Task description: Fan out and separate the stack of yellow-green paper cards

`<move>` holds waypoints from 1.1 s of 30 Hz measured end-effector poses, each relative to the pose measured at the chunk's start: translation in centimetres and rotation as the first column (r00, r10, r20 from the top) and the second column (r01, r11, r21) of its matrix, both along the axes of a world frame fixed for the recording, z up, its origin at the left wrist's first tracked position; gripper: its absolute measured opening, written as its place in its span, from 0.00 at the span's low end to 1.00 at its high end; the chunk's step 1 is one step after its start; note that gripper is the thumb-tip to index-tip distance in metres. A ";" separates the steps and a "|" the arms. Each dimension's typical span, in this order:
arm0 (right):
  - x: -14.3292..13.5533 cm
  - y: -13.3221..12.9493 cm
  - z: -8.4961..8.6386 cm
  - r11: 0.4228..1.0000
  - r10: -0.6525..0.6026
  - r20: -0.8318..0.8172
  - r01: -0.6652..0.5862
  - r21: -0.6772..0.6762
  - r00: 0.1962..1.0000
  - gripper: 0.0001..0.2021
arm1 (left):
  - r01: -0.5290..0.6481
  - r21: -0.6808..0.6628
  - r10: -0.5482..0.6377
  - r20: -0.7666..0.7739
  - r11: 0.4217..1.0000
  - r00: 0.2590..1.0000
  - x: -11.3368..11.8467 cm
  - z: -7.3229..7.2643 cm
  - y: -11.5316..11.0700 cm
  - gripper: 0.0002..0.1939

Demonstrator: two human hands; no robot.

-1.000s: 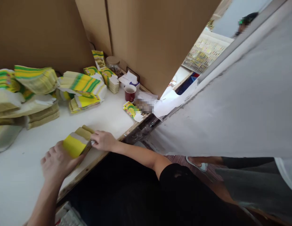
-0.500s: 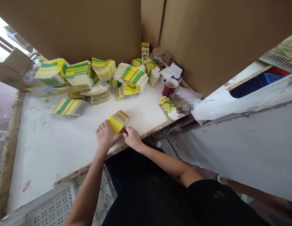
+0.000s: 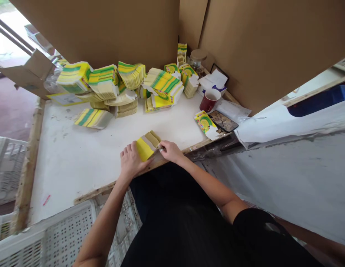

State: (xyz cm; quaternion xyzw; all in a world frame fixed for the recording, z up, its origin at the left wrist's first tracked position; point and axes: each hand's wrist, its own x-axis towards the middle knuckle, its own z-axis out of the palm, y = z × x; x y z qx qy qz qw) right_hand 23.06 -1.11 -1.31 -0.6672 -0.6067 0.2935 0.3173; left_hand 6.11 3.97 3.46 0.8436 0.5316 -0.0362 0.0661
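Observation:
A small yellow carton (image 3: 145, 149) with grey and brown flaps lies at the near edge of the white table. My left hand (image 3: 131, 160) is closed around its left side, fingers along the far side and thumb at the near edge. At the carton's right edge, my right hand (image 3: 171, 151) is closed in a pinch on something thin. Whether that is a flap or a separate piece I cannot tell. Beyond the hands lies a stack of flat yellow-green cartons (image 3: 93, 118).
Several carton stacks (image 3: 164, 83) line the back, against a large brown cardboard sheet (image 3: 105, 29). A red mug (image 3: 208, 102), a phone (image 3: 224, 121) and a printed carton (image 3: 206, 123) stand or lie at the right. Below the table's wooden edge are white perforated crates (image 3: 69, 230).
The view has shifted, so the table appears farther right. My right hand has drawn slightly away from my left, along the carton's right edge. My left hand keeps its hold.

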 end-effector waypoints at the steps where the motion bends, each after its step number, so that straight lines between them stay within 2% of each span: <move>1: 0.0 -0.1 -0.1 1.000 0.004 -0.002 -0.004 0.005 1.000 0.08 | 0.007 0.003 -0.007 0.010 1.000 1.000 -0.1 -0.1 0.1 0.41; 18: 1.1 -1.4 0.1 0.997 0.072 -0.029 -0.071 0.022 0.997 0.07 | -0.067 -0.072 0.069 0.023 0.995 0.997 0.2 0.2 0.5 0.40; 30: 1.0 -1.2 0.0 0.999 0.047 -0.028 -0.047 0.003 0.998 0.08 | -0.155 -0.029 0.157 0.093 0.988 0.983 0.3 0.2 1.2 0.40; 33: 1.3 -1.6 0.0 0.996 0.085 -0.029 -0.085 0.010 0.996 0.08 | -0.171 -0.013 0.172 0.078 0.985 0.982 0.4 0.2 1.2 0.40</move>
